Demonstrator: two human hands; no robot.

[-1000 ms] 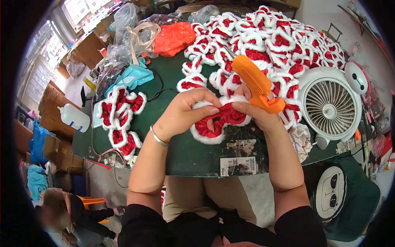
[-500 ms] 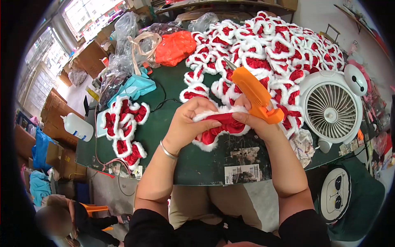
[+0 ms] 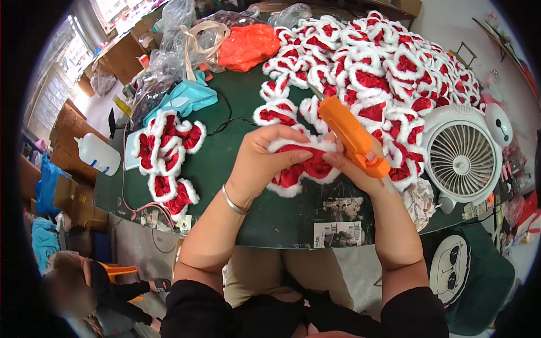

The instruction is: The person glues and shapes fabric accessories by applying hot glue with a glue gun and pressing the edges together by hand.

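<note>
Pinched between thumb and fingers of my left hand (image 3: 256,163) is a red velvety piece with white fluffy trim (image 3: 291,177). My right hand (image 3: 359,176) is closed around an orange glue gun (image 3: 345,125) while its thumb and fingertips press on the piece's right end. The gun's metal nozzle points up and away from me, toward a big pile of similar red-and-white pieces (image 3: 369,81); a pale glue stick (image 3: 389,185) pokes out behind. Some fingers of my right hand are hidden by the gun. A smaller group of trimmed pieces (image 3: 162,185) lies to the left.
A white fan (image 3: 462,164) stands on the dark green table (image 3: 265,225) at the right, beside crumpled plastic (image 3: 418,204). An orange-red bag (image 3: 248,48), blue plastic (image 3: 189,97) and a black cord (image 3: 228,121) lie leftward. A white bottle (image 3: 98,154) is at the left edge. Another person (image 3: 107,290) sits lower left.
The view has shifted slightly. My right hand and the glue gun have turned a little, and the glue stick behind it now shows. Both hands keep their hold on the trimmed piece.
</note>
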